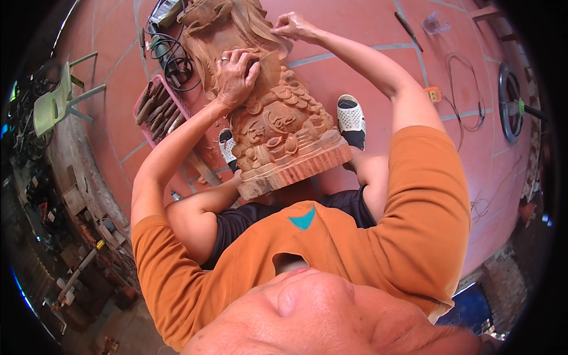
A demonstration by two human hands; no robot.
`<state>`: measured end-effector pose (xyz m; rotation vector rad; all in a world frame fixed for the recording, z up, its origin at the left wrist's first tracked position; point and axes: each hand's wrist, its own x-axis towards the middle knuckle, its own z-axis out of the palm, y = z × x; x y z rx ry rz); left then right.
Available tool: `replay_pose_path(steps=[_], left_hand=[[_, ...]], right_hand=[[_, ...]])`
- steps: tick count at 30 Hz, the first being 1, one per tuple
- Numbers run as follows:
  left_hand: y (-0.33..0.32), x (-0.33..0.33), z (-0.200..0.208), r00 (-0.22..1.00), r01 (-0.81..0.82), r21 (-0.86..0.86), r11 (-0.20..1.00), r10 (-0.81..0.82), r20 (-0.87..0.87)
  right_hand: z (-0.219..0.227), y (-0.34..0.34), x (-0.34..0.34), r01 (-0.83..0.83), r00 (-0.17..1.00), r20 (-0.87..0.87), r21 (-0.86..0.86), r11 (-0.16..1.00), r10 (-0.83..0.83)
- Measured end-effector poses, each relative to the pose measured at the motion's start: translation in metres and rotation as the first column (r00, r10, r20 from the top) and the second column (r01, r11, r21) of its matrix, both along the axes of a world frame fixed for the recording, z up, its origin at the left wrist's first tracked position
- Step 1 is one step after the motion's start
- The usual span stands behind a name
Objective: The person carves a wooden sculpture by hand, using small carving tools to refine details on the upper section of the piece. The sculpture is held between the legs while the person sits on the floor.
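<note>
A large reddish-brown wood carving lies between my legs, its straight ribbed base nearest me and its draped folds pointing away. Bent fingers of my left hand, one wearing a ring, press on the folds left of the carving's middle. At the far right edge of the carving is my right hand, its fingers closed in a pinch against the wood. Whatever lies between those fingertips is too small to make out.
Left of the carving stands a pink basket of wooden-handled tools. Beyond it are a power tool and black cable. A green chair is at far left. On the right floor lie a chisel-like tool, an orange socket and a cord.
</note>
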<state>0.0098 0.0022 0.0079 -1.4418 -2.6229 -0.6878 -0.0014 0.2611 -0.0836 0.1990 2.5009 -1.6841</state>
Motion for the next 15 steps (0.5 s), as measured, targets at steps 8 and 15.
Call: replay_pose_path(steps=[8,15], left_hand=[[0.004,-0.006,-0.006,1.000,0.004,0.048,0.999,-0.003,-0.012],[0.006,-0.007,-0.006,1.000,0.017,0.061,0.998,-0.016,-0.005]], right_hand=[[0.004,0.034,0.019,-0.101,0.990,0.118,0.210,0.972,0.077],[0.002,0.001,-0.011,0.094,0.995,0.047,-0.185,0.978,-0.086]])
